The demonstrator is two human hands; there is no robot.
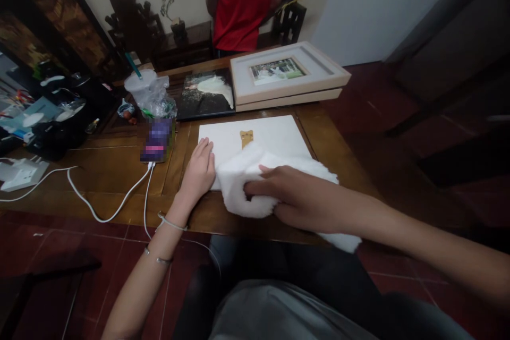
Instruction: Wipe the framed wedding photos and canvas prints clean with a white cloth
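Note:
My right hand [289,196] is closed on a white cloth [243,186] and presses it on the near part of a white board [274,135] that lies flat on the wooden table [107,170]. The board bears a small tan hanger tab [246,138] near its far edge. My left hand [199,170] lies flat with fingers stretched out on the board's left edge, right beside the cloth. The cloth hangs over the table's front edge at the right.
Two stacked picture frames [289,77] and a dark photo print [205,94] lie behind the board. A phone [157,141] with a white cable [103,207], a plastic bag with a cup [149,93] and clutter sit left. A person in red [243,2] stands at the back.

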